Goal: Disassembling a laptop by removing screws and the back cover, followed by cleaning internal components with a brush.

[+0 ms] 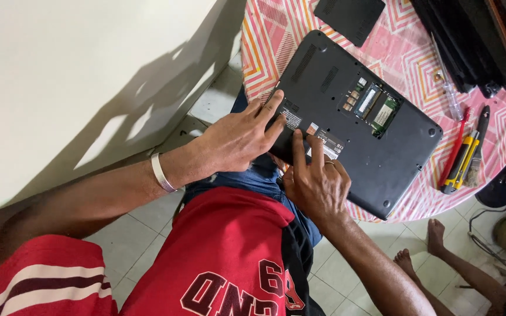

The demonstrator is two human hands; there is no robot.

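Observation:
A black laptop (382, 158) lies upside down on a round table with a pink patterned cloth (417, 64). Its memory bay is uncovered, showing a green circuit module (383, 114). My left hand (238, 137) rests with spread fingers flat on the laptop's near corner and holds nothing. My right hand (317, 181) grips the laptop's near edge, with the index finger pressed on the stickers and a ring on one finger. The removed black cover panel (349, 17) lies at the far side of the table.
A clear-handled screwdriver (449, 96), a red tool (455, 149), a yellow utility knife (462, 164) and a black tool (480, 143) lie at the table's right. More dark laptops (475, 41) are stacked at top right. Another person's bare feet (434, 234) are on the tiled floor.

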